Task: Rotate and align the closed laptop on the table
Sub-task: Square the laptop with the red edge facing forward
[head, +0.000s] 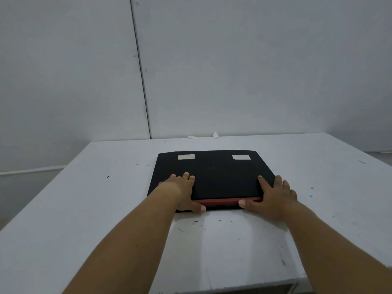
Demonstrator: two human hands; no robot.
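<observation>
A closed black laptop (pixel 214 172) lies flat on the white table (pixel 106 209), its red strip along the near edge facing me. Two pale stickers sit near its far edge. My left hand (pixel 184 192) grips the near left corner, fingers on the lid and thumb against the near edge. My right hand (pixel 273 194) grips the near right corner the same way, thumb on the red strip. The laptop's sides run roughly square to the table's edges.
A white wall stands just behind the table, with a dark vertical seam (pixel 142 81). Small scraps of white paper (pixel 215 135) lie at the table's far edge. The table's front edge (pixel 233 287) is close below my arms.
</observation>
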